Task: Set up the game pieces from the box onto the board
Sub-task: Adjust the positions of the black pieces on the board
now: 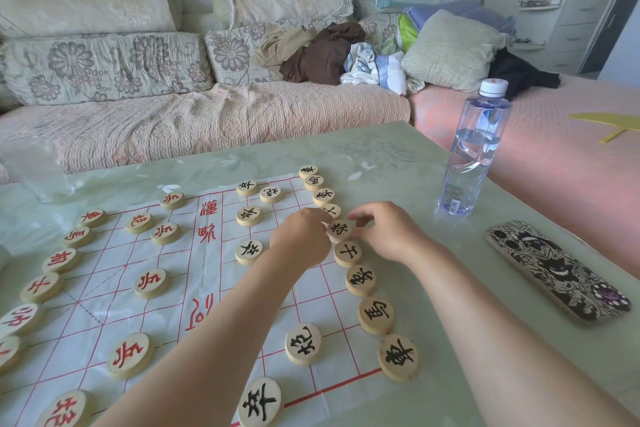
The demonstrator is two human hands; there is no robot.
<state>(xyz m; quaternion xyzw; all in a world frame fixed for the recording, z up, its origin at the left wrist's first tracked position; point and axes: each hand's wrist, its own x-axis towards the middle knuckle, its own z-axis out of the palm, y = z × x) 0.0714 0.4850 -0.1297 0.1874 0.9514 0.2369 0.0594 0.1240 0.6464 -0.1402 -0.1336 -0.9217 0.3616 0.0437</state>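
Bare table (398, 156) beyond board (207, 288) open; bottle (474, 152), phone (554, 270) crowd right side.

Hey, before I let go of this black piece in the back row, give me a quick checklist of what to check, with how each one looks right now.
1. Both hands on the piece: left hand and right hand pinch the black piece from either side. Ok.
2. Piece in line with the black back row along the board's right edge: it looks tilted, not yet flat. Not ok.
3. Neighbouring piece undisturbed: sits flat, apart from the held one. Ok.
4. Board lying flat: creases visible, but the grid is readable. Ok.
5. Water bottle and phone clear of the board: both on the table beside it. Ok.
6. Any pieces left in the box: no box in view. Cannot tell.
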